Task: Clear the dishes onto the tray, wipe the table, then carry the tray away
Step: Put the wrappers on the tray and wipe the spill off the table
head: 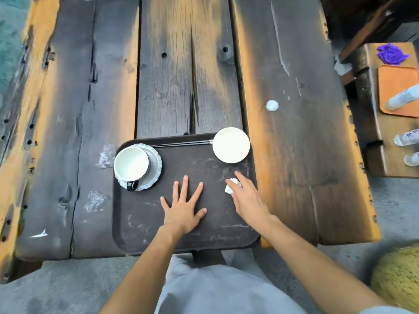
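With the left hand point(183, 208) lying open, steadying the tray point(140, 225), the right hand point(246, 196) is pinching a crumpled tissue point(230, 186), which ought to be released well inside the rim.

Single head-worn wide-angle view, looking forward and steeply down from above the near edge of the desk point(283, 109). The tray point(158, 223) fills the lower centre of the frame at close range, with both forearms entering from the bottom edge. Planks run toward the top of the frame; edges curve from lens distortion. A side bench point(385, 155) shows at right.
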Available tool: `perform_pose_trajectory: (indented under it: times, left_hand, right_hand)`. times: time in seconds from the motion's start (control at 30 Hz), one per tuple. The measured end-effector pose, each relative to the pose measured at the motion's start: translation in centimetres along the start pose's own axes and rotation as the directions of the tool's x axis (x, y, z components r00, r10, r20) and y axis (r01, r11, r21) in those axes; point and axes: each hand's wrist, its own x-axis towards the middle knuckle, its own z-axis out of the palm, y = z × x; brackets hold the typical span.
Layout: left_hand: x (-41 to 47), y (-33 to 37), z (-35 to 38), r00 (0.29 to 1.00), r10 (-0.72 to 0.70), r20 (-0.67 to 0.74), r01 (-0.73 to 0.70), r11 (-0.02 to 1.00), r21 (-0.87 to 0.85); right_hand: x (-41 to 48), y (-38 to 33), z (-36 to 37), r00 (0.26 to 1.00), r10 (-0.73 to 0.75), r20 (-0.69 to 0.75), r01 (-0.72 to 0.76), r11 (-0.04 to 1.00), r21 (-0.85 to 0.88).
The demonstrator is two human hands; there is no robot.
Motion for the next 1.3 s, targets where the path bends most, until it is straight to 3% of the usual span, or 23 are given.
perform_pose_trajectory:
  times: [0.3,0.57,0.63,0.73,0.9,1.03,1.17,1.3]
  left_hand:
    - [-0.2,-0.3,-0.2,1.000,0.015,0.000,-0.015,1.000,-0.013]
    - [-1.6,-1.6,-0.9,0.997,0.056,0.047,-0.053,0.997,-0.062]
    - [-2.4,-2.4,-1.1,0.997,0.069,0.028,-0.065,0.988,-0.137]
    - [-4.0,-4.1,-1.6,0.996,0.047,-0.071,-0.071,0.921,-0.384]
    - [-7.5,-10.4,-3.2,0.947,-0.182,-0.265,-0.059,0.714,-0.698]
    - [-8.9,-17.9,-4.4,0.854,-0.449,-0.264,0.001,0.508,-0.861]
    - [-8.4,-24.7,-5.0,0.755,-0.605,-0.254,0.082,0.471,-0.878]
    - [-6.4,-28.6,-5.1,0.754,-0.627,-0.196,0.186,0.490,-0.852]
  right_hand:
    - [-1.0,-0.8,0.6,0.997,-0.069,0.039,0.075,0.983,-0.168]
    - [-1.6,-0.8,0.8,0.991,-0.025,0.129,0.058,0.965,-0.254]
    - [-1.8,-1.8,0.4,0.996,-0.025,0.082,0.046,0.962,-0.269]
    - [-1.8,-4.5,-0.2,0.995,-0.095,-0.019,0.087,0.962,-0.260]
    - [0.2,-12.5,0.2,0.977,-0.172,-0.127,0.171,0.985,-0.025]
    - [4.2,-20.8,0.7,0.950,-0.252,-0.186,0.282,0.946,0.158]
    - [10.1,-28.9,1.6,0.959,-0.246,-0.144,0.276,0.927,0.253]
    - [16.8,-33.3,2.9,0.967,-0.255,-0.009,0.254,0.959,0.127]
